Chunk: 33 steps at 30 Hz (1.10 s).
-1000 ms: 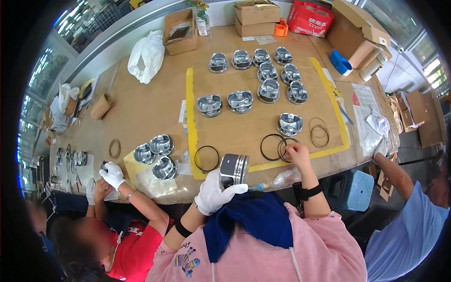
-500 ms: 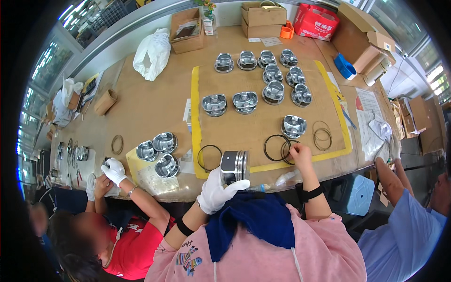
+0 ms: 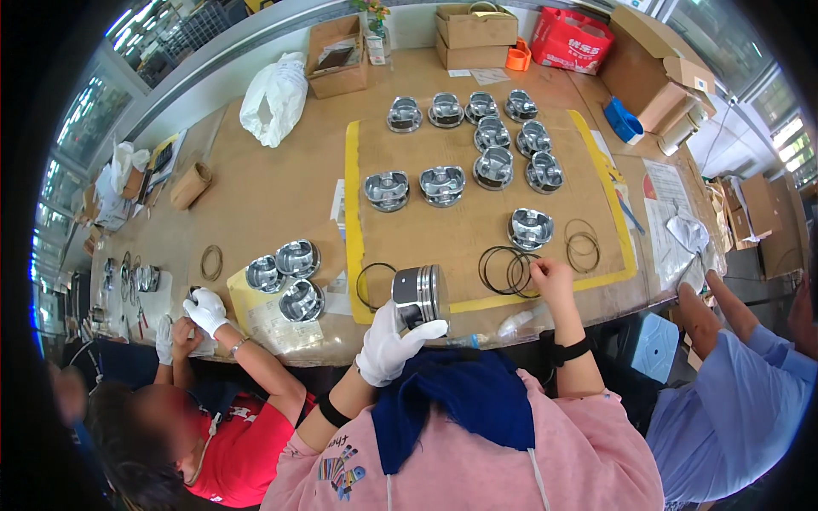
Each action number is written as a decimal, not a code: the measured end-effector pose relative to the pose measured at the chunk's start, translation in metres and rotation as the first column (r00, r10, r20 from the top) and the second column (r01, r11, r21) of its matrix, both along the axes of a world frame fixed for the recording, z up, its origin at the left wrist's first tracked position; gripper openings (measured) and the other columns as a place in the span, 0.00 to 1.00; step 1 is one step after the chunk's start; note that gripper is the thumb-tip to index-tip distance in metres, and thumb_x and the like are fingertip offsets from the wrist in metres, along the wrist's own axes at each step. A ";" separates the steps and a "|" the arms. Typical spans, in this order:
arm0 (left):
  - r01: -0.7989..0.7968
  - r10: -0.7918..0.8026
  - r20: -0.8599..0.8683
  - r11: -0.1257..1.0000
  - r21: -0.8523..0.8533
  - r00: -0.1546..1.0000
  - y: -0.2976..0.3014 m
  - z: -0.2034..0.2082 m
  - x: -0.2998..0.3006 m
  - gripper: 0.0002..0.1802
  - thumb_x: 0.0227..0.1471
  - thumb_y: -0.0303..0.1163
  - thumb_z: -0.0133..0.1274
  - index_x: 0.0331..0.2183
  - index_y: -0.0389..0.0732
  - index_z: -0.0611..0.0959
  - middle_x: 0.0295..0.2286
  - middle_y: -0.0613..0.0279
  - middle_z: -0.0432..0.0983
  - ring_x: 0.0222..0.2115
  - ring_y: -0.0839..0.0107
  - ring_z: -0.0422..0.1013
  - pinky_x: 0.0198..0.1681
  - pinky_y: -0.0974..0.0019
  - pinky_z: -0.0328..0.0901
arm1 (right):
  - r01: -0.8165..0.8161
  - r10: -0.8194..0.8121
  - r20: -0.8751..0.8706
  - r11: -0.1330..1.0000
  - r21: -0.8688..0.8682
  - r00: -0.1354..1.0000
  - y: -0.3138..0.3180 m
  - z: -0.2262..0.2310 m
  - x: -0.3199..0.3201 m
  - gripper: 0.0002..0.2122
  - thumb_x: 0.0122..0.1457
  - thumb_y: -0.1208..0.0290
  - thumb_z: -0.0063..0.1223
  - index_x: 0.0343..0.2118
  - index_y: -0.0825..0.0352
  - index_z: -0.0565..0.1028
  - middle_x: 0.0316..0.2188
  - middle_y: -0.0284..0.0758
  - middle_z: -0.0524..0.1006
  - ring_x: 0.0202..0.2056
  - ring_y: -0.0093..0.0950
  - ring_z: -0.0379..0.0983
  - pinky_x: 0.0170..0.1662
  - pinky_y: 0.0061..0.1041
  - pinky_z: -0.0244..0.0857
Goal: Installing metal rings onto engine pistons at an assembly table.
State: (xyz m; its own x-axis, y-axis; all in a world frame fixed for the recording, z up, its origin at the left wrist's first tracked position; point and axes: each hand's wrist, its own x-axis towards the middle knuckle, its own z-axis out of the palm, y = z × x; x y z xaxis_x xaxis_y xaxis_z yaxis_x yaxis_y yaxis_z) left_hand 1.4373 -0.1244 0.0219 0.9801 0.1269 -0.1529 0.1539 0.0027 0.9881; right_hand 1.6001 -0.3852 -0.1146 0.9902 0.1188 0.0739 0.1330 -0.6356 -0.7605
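Observation:
My left hand (image 3: 388, 347), in a white glove, is closed round a metal piston (image 3: 418, 294) above the table's near edge. The piston is tilted, its dark-coated skirt to the left and its ring grooves to the right. Bare, my right hand (image 3: 554, 279) has thumb and fingers pinched at the edge of several thin dark piston rings (image 3: 503, 270) lying overlapped on the mat. One ring seems to be in the pinch. Beyond them stands a single piston (image 3: 531, 228). Another dark ring (image 3: 365, 285) lies left of the held piston, and brassy rings (image 3: 583, 244) lie right of my right hand.
Several pistons (image 3: 493, 168) stand in rows on the yellow-edged cardboard mat (image 3: 409, 243). Three more pistons (image 3: 302, 300) sit at left, near a co-worker's gloved hand (image 3: 205, 312). Boxes (image 3: 477, 38) and a red bag (image 3: 572, 39) line the back. Someone in blue (image 3: 733, 409) is at right.
The piston in my left hand has tipped over to the left. My right hand has shifted slightly right, and the dark rings beside it have spread apart. The person in blue at right has moved.

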 end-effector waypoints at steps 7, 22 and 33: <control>0.022 -0.021 -0.030 0.999 0.026 0.999 0.004 -0.008 -0.001 0.21 0.43 0.36 0.62 0.35 0.34 0.74 0.27 0.65 0.74 0.27 0.79 0.67 0.34 0.72 0.64 | 0.074 0.006 -0.239 0.943 0.325 0.971 0.002 0.009 -0.002 0.06 0.54 0.75 0.52 0.27 0.73 0.74 0.18 0.30 0.72 0.19 0.16 0.68 0.23 0.16 0.62; 0.097 -0.089 0.043 0.969 -0.229 0.995 -0.010 -0.008 0.004 0.35 0.39 0.34 0.65 0.46 0.30 0.67 0.43 0.55 0.69 0.46 0.70 0.64 0.53 0.66 0.56 | -0.431 0.358 0.291 0.868 0.246 0.887 0.050 0.143 -0.060 0.11 0.43 0.85 0.56 0.32 0.68 0.76 0.24 0.33 0.75 0.23 0.22 0.72 0.25 0.19 0.64; 0.125 -0.110 0.118 0.984 -0.126 0.987 -0.008 -0.013 0.000 0.35 0.40 0.39 0.65 0.46 0.31 0.68 0.41 0.55 0.70 0.44 0.70 0.65 0.50 0.66 0.59 | -0.717 0.609 0.519 0.697 0.012 0.600 0.070 0.144 -0.077 0.16 0.39 0.83 0.56 0.36 0.64 0.78 0.22 0.34 0.73 0.22 0.29 0.71 0.23 0.24 0.64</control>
State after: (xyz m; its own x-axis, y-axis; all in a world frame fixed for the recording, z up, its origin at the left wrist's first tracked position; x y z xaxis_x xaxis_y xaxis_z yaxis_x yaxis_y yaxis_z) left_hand 1.4370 -0.1327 0.0088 0.9987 -0.0047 -0.0514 0.0515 0.1232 0.9910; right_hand 1.5232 -0.3152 0.0291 0.4830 0.6576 0.5782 0.8049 -0.0735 -0.5888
